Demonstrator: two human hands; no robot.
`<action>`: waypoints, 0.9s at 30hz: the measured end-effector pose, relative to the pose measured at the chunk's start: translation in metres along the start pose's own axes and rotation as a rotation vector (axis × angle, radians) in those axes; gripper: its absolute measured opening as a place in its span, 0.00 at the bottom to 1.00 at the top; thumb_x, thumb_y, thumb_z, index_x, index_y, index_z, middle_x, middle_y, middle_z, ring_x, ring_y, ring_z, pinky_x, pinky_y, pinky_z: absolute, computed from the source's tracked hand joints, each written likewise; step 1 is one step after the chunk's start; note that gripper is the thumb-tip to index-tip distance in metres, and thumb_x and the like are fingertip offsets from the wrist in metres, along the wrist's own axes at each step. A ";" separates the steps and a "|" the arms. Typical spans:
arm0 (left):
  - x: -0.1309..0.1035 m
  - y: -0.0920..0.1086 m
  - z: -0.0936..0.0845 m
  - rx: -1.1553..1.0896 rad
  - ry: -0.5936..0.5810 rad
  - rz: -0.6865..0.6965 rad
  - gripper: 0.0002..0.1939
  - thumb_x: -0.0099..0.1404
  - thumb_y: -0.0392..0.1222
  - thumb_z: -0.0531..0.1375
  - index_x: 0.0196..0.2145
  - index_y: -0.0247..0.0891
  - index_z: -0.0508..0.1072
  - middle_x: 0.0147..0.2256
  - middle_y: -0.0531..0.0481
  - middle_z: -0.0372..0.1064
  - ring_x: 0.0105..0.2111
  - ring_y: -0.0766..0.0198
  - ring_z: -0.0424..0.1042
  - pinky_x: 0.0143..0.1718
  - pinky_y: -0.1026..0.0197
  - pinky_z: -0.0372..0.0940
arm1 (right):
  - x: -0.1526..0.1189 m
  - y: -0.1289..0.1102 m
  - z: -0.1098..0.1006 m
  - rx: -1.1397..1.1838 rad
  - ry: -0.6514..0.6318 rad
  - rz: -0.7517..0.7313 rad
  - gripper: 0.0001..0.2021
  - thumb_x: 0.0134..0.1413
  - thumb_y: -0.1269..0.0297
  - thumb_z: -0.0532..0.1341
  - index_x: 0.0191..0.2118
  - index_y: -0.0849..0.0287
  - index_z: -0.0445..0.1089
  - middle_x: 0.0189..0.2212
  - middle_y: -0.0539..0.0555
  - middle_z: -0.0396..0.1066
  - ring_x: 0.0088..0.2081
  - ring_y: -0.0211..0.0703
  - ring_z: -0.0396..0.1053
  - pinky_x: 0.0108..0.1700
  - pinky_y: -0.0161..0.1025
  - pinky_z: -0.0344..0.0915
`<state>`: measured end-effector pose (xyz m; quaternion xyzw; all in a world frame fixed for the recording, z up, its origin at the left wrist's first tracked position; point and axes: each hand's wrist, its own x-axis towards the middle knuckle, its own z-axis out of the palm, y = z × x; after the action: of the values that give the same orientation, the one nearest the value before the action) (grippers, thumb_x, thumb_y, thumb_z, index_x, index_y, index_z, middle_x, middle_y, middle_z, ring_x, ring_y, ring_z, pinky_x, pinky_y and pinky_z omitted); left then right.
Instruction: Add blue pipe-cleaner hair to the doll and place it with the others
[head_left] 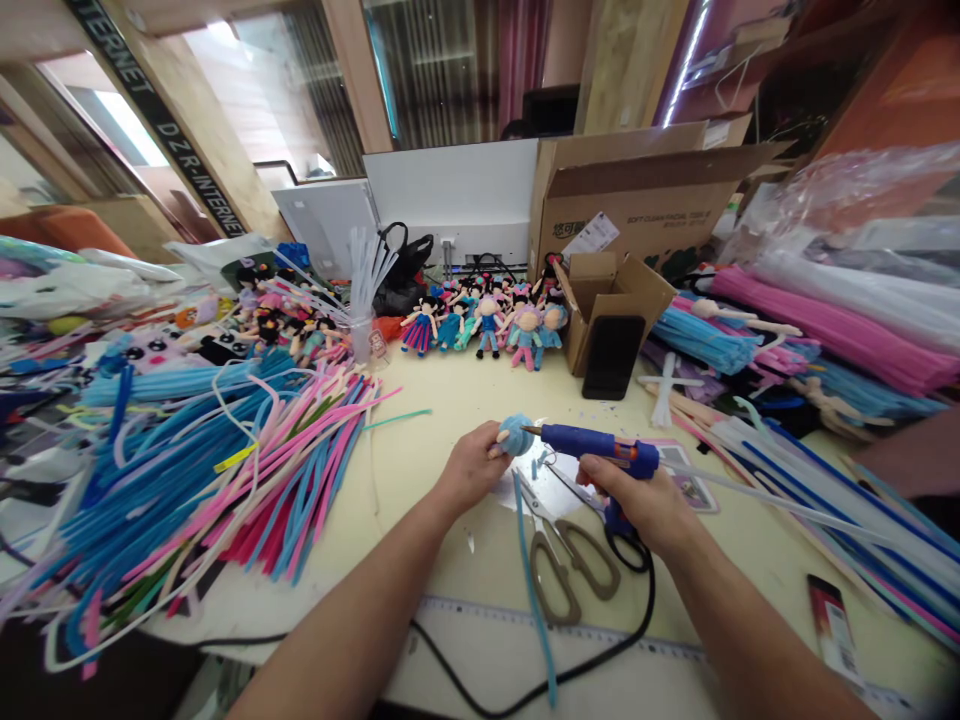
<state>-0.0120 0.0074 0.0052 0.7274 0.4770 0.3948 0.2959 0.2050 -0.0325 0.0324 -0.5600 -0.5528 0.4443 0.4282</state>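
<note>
Pale-blue and fuzzy, the small rounded piece (516,436) sits above the middle of the cream tabletop (442,392), pinched in the fingers of the left hand (471,467). Right up at its side comes the nozzle of the blue glue gun (592,446), touching or only just beside, I can't tell which. It looks like a gluing step, though no fresh glue shows. The right hand (637,497) has its fingers closed round the grip; whether the trigger is squeezed, I can't tell. This spot calls for a steady pinch, a light nozzle and fingertips clear of the hot end, I'd judge. Just below lie the olive-handled scissors (541,522) and a long light-blue strip (535,590). Further out, coloured fuzzy stems (187,440) spread to the left, little dolls (489,325) crowd the back, and a dark phone (613,358) leans by an open carton (581,315).
</note>
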 end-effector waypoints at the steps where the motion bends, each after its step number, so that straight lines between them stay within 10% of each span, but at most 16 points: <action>1: 0.000 0.000 0.000 0.007 -0.001 0.000 0.05 0.53 0.31 0.53 0.22 0.38 0.63 0.24 0.55 0.59 0.27 0.68 0.57 0.30 0.65 0.52 | 0.000 -0.001 0.000 0.008 0.005 -0.006 0.14 0.43 0.50 0.65 0.21 0.55 0.74 0.17 0.50 0.66 0.20 0.38 0.60 0.21 0.35 0.53; 27: 0.000 -0.002 0.001 0.070 0.016 0.027 0.08 0.53 0.28 0.53 0.24 0.39 0.67 0.25 0.55 0.63 0.28 0.67 0.62 0.33 0.66 0.56 | 0.002 0.005 0.001 -0.023 0.006 0.009 0.15 0.43 0.48 0.64 0.23 0.56 0.72 0.20 0.50 0.69 0.23 0.40 0.63 0.26 0.38 0.58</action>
<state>-0.0127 0.0078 0.0030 0.7406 0.4831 0.3873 0.2611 0.2054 -0.0308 0.0275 -0.5687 -0.5540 0.4384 0.4214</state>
